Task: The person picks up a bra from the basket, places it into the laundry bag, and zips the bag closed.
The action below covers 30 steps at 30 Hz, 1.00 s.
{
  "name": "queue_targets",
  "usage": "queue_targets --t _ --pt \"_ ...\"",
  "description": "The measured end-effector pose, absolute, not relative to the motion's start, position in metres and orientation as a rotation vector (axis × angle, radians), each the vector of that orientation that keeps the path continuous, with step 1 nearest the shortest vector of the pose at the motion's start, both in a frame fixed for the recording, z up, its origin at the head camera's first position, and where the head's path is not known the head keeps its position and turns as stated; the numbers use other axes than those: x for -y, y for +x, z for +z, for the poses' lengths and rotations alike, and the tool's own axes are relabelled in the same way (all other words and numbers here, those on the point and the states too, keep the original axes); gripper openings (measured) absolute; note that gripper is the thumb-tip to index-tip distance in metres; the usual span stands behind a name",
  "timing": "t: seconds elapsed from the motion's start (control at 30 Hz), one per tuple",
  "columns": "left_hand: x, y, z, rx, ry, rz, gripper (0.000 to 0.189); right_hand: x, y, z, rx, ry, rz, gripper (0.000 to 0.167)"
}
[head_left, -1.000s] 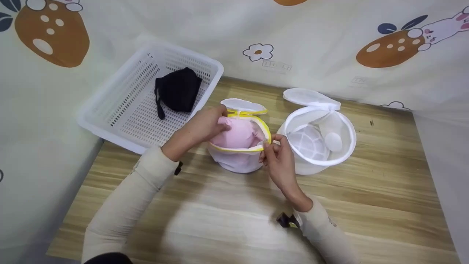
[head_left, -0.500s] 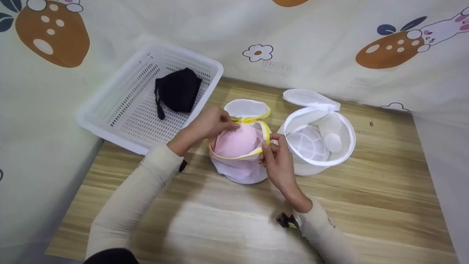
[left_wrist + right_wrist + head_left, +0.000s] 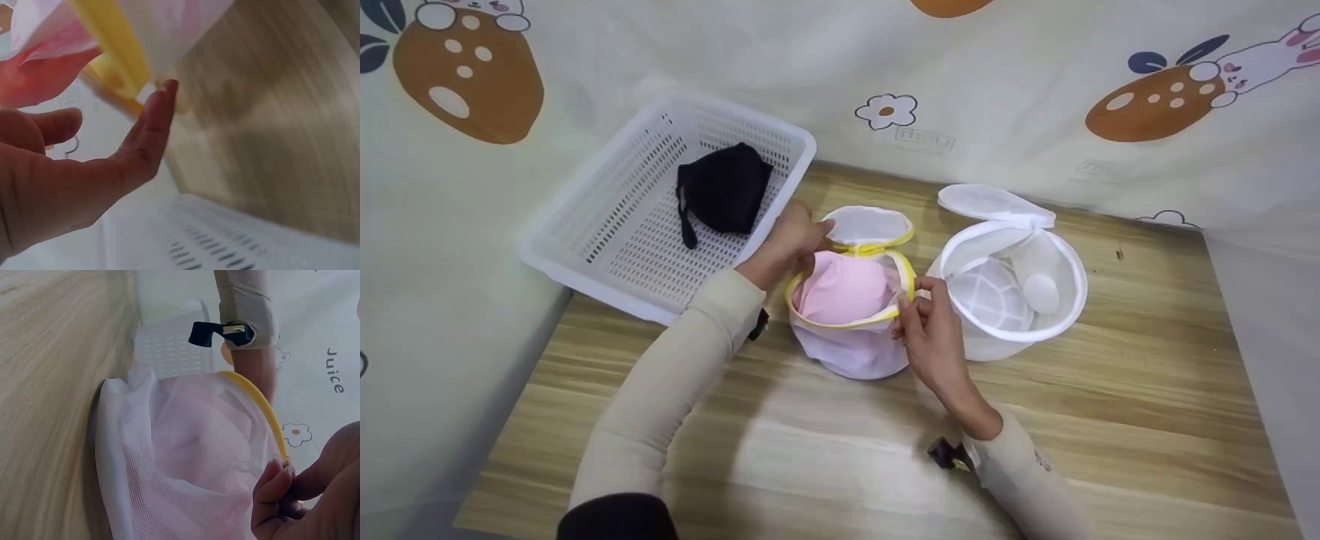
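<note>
A small white mesh laundry bag with a yellow zip rim stands on the wooden table, its round lid folded back. Inside sits a pink bra, cup upward. My right hand pinches the yellow rim on the right side, as the right wrist view also shows. At the rim's back left, near the lid, is my left hand. In the left wrist view that hand has its thumb apart from its extended fingers, with fingertips beside the yellow edge. Most of the bra is hidden by the bag wall.
A white perforated basket at the left holds a folded black bra. To the right stands a larger white mesh laundry bag, its lid raised. Behind the table hangs a printed cloth.
My left hand has let go of the pink bra and moved up and left to the lid's side. The small bag has shifted slightly toward me. My right hand keeps pinching the rim.
</note>
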<state>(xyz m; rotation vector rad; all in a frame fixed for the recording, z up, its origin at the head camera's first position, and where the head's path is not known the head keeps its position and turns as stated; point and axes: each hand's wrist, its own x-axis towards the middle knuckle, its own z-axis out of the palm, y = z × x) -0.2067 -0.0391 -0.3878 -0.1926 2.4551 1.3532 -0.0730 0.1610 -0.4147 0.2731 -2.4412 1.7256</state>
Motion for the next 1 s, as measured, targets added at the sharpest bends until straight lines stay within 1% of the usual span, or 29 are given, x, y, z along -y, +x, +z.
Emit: queue_targets --t 0.03,0.13,0.2,0.23,0.33,0.37,0.43,0.5,0.6,0.77,0.83,0.9,1.0 --pt "0.038 -0.209 -0.389 -2.347 -0.245 1.498 0.027 -0.161 -0.073 -0.414 2.447 0.273 1.720 0.019" --pt "0.033 -0.213 -0.391 -2.039 -0.374 1.851 0.047 -0.162 -0.073 -0.413 2.458 0.257 1.716 0.019" --pt "0.030 -0.215 -0.390 -1.876 -0.426 2.000 0.050 -0.162 -0.073 -0.413 2.462 0.242 1.719 0.019" --pt "0.028 -0.216 -0.390 -1.832 -0.449 2.031 0.046 -0.163 -0.073 -0.412 2.464 0.239 1.719 0.020" --pt "0.026 -0.218 -0.389 -1.779 -0.489 2.040 0.019 -0.163 -0.072 -0.412 2.482 0.230 1.717 0.021" --pt "0.026 -0.219 -0.388 -1.764 -0.506 2.033 0.013 -0.163 -0.071 -0.412 2.490 0.228 1.716 0.021" --pt "0.027 -0.221 -0.387 -1.738 -0.531 2.018 0.007 -0.164 -0.071 -0.411 2.499 0.227 1.710 0.021" --pt "0.030 -0.223 -0.385 -1.732 -0.524 2.009 0.007 -0.165 -0.071 -0.410 2.493 0.226 1.708 0.022" --pt "0.038 -0.223 -0.380 -1.772 -0.442 2.023 0.011 -0.165 -0.071 -0.410 2.479 0.223 1.713 0.022" --pt "0.053 -0.220 -0.371 -1.783 -0.184 2.084 0.027 -0.166 -0.069 -0.409 2.482 0.195 1.726 0.024" --pt "0.058 -0.219 -0.369 -1.765 -0.111 2.116 0.033 -0.164 -0.067 -0.402 2.497 0.171 1.713 0.024" --pt "0.062 -0.218 -0.366 -1.778 -0.052 2.156 0.033 -0.165 -0.067 -0.401 2.504 0.170 1.689 0.024" --pt "0.065 -0.217 -0.364 -1.880 0.028 2.222 0.028 -0.166 -0.068 -0.401 2.513 0.172 1.650 0.024"
